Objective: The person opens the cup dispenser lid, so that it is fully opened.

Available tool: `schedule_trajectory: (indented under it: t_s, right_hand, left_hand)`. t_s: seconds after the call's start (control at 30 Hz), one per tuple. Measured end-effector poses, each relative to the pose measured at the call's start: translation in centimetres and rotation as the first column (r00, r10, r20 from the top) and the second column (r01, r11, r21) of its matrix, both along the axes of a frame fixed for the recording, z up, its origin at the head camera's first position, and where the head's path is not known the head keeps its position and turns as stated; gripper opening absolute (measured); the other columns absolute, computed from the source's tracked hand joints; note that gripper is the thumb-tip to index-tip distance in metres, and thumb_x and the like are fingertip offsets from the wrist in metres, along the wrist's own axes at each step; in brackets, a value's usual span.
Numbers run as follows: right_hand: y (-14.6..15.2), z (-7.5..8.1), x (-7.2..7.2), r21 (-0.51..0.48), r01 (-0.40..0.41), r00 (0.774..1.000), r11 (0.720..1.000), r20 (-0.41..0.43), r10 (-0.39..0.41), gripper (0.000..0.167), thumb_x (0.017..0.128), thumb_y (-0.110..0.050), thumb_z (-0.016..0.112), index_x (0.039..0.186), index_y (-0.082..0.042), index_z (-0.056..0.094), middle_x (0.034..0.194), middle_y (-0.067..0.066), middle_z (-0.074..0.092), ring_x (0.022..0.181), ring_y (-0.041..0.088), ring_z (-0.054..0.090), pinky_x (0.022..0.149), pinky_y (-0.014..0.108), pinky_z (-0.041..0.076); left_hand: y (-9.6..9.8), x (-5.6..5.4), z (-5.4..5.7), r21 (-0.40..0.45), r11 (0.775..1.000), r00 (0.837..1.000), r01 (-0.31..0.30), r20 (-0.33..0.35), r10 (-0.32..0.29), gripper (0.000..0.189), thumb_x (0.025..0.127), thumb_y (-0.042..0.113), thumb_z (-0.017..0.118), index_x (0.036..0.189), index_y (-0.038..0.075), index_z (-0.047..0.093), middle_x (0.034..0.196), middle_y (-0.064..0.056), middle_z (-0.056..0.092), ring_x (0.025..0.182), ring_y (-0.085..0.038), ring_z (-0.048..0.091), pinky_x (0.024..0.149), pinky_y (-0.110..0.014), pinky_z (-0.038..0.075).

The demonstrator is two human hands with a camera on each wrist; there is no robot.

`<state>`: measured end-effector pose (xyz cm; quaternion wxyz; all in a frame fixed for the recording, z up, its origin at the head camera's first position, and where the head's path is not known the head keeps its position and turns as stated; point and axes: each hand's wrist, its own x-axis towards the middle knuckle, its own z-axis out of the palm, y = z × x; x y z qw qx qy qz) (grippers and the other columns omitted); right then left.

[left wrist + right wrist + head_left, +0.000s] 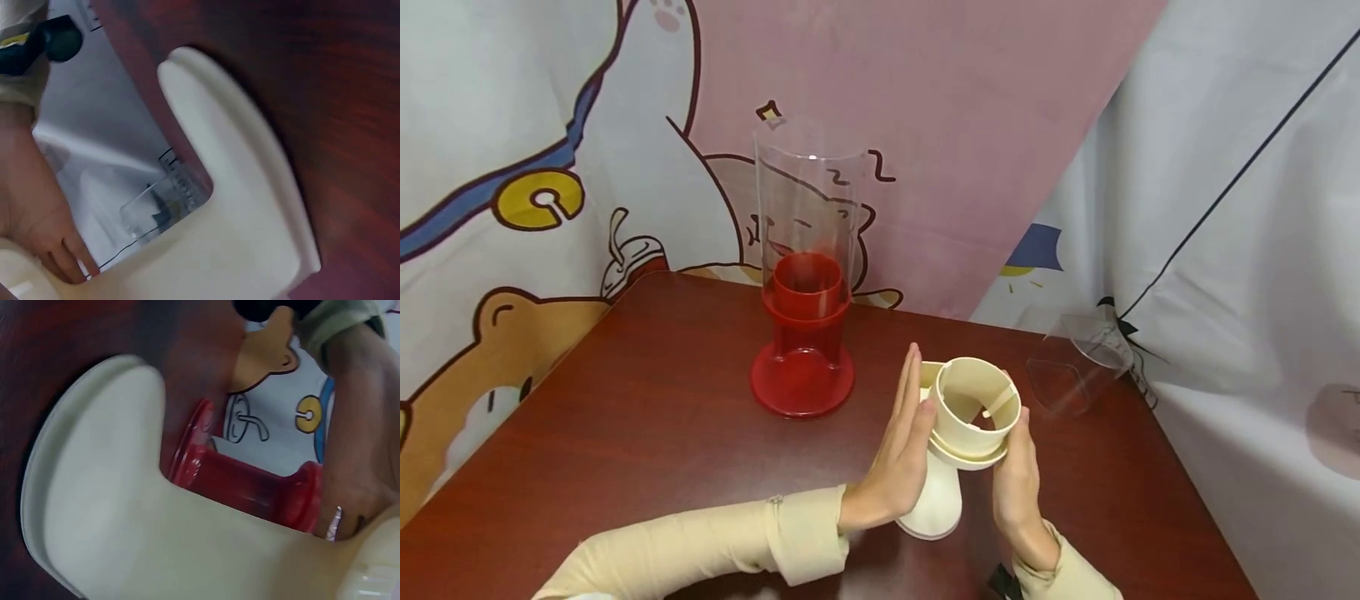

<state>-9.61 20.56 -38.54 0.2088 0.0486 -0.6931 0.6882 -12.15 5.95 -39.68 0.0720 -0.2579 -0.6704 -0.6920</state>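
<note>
One cream stand, partly hidden by the straight-fingered left hand, has a round, hollow top. It is between that and the straight-fingered right hand, over the desk. One clear tub is hard to see.

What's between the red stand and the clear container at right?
In the head view, the cream stand lies between them, the left hand on its side toward the red stand, the right hand on its side toward the clear container.
</note>
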Motion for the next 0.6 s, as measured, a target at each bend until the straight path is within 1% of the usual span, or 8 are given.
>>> schedule_trajectory:
  t_s: [0.07,0.13,0.2,0.27,0.33,0.4,0.5,0.6]
  right_hand:
    - [-0.3,-0.4,-0.6,-0.017,0.081,0.997,0.997,-0.013,-0.082,0.065,0.118,-0.040,0.020,0.160,0.006,0.041,0.148,-0.016,0.060,0.140,-0.006,0.049,0.116,0.012,0.036]
    - [-0.1,-0.7,-1.5,-0.044,0.159,0.987,0.986,-0.031,-0.161,0.060,0.118,-0.036,0.023,0.150,0.003,0.055,0.130,-0.017,0.068,0.126,-0.002,0.058,0.108,0.013,0.041]
    - [0.5,-0.8,-2.6,-0.063,0.220,0.974,0.973,-0.041,-0.223,0.056,0.118,-0.034,0.025,0.137,-0.001,0.065,0.112,-0.016,0.071,0.111,0.000,0.062,0.100,0.015,0.044]
    - [1.4,-1.0,-3.9,-0.072,0.257,0.964,0.964,-0.048,-0.261,0.053,0.118,-0.031,0.024,0.128,-0.004,0.069,0.101,-0.015,0.071,0.102,0.001,0.062,0.096,0.015,0.045]
    - [2.4,-1.1,-5.4,-0.091,0.284,0.956,0.954,-0.045,-0.289,0.053,0.118,-0.030,0.025,0.127,-0.004,0.070,0.097,-0.015,0.070,0.098,0.001,0.062,0.094,0.015,0.045]
    - [3.4,-1.3,-7.0,-0.125,0.294,0.953,0.948,-0.045,-0.301,0.052,0.118,-0.031,0.026,0.126,-0.006,0.071,0.096,-0.014,0.070,0.097,0.001,0.063,0.093,0.015,0.046]
    - [4.7,-1.3,-9.4,-0.198,0.284,0.954,0.938,-0.043,-0.298,0.050,0.118,-0.030,0.027,0.121,-0.008,0.072,0.095,-0.013,0.071,0.094,0.001,0.064,0.091,0.017,0.048]
    - [6.2,-1.2,-11.9,-0.256,0.266,0.956,0.929,-0.056,-0.289,0.048,0.117,-0.028,0.027,0.116,-0.012,0.072,0.094,-0.012,0.071,0.093,0.003,0.064,0.090,0.018,0.049]
  left_hand:
    - [1.0,-0.6,-0.4,0.027,0.999,0.998,-0.040,-0.040,0.041,0.063,0.116,0.020,0.029,0.172,0.006,0.005,0.183,-0.007,0.003,0.169,-0.028,0.004,0.135,-0.028,0.004]
    - [2.2,-1.5,-0.7,0.055,0.996,0.993,-0.076,-0.081,0.081,0.061,0.115,0.014,0.028,0.171,0.002,0.008,0.182,-0.012,0.006,0.169,-0.032,0.007,0.134,-0.023,0.005]
    - [3.5,-2.6,-0.8,0.076,0.992,0.990,-0.104,-0.092,0.111,0.059,0.115,0.012,0.027,0.170,-0.001,0.012,0.181,-0.015,0.011,0.168,-0.034,0.011,0.133,-0.022,0.007]
    - [4.9,-4.0,-1.0,0.085,0.988,0.987,-0.127,-0.085,0.134,0.057,0.115,0.012,0.027,0.169,-0.003,0.015,0.180,-0.016,0.015,0.167,-0.033,0.015,0.134,-0.025,0.010]
    - [6.3,-5.3,-1.0,0.087,0.985,0.985,-0.149,-0.078,0.156,0.056,0.116,0.012,0.026,0.169,-0.004,0.018,0.179,-0.018,0.018,0.167,-0.034,0.017,0.136,-0.030,0.013]
    - [7.6,-6.7,-1.0,0.096,0.980,0.981,-0.172,-0.077,0.179,0.055,0.116,0.013,0.024,0.168,-0.006,0.019,0.178,-0.020,0.020,0.166,-0.035,0.019,0.136,-0.035,0.015]
    - [9.5,-8.8,-1.0,0.128,0.972,0.975,-0.198,-0.079,0.209,0.055,0.116,0.013,0.023,0.167,-0.007,0.020,0.177,-0.021,0.021,0.166,-0.036,0.021,0.136,-0.041,0.017]
    - [11.6,-11.0,-0.9,0.156,0.965,0.973,-0.209,-0.063,0.221,0.056,0.116,0.015,0.022,0.167,-0.008,0.020,0.177,-0.021,0.022,0.166,-0.035,0.022,0.136,-0.044,0.019]
